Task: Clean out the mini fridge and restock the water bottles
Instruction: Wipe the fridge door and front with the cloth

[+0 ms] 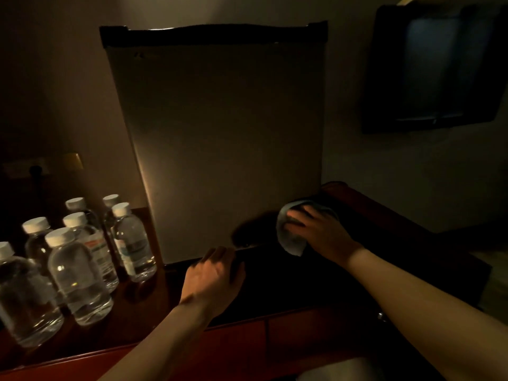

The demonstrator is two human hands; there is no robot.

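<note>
The right hand [316,229] is gripping a pale cloth [291,240] at the near right corner of the closed mini fridge [220,147], fingers curled over the wad. The left hand [214,276] is resting open, fingers relaxed, on the dark ledge below the door. Seven white-capped water bottles [77,276], all holding clear water, are standing on the wooden counter [143,303] at left.

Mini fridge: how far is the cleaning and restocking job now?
Done: nothing can be confirmed; the mini fridge door is closed, so its inside is hidden. In hand: the right hand presses a cloth at the door's lower corner; the left hand rests below. Left: seven water bottles stand outside on the counter.
</note>
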